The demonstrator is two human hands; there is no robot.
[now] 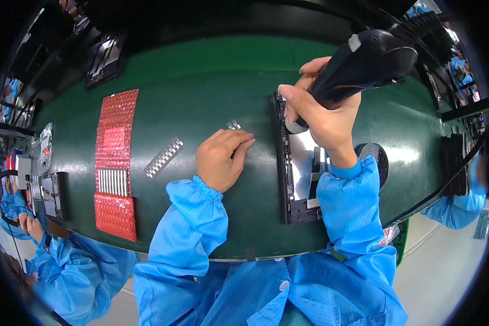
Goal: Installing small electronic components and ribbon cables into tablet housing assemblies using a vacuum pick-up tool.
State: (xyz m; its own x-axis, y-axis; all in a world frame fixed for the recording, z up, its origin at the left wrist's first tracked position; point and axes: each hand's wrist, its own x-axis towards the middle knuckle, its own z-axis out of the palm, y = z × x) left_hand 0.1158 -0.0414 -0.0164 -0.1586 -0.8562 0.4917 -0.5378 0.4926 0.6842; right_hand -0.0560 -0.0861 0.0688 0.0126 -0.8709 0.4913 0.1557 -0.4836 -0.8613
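A black corded tool, by its shape an electric screwdriver (358, 65), is gripped in my right hand (331, 117). Its pale round lower end is over the upper edge of a black electronic unit (285, 185) with a silvery plate, which lies partly under my right forearm. To the left of the unit, my left hand (223, 157) rests low over the table, thumb and fingers pinched together; whatever may be between them is hidden. Just beyond its fingers sits a small strip of light parts (233, 125), partly covered by the hand. A longer strip with rows of small pieces (164, 158) lies further left.
Red bubble wrap (114, 217) lies on the green table (201, 81), with a row of silvery bars (113, 182) on it. A round black mesh-topped object (375, 157) is right of my forearm. Another unit (54, 195) stands left, near a co-worker's hands (32, 225).
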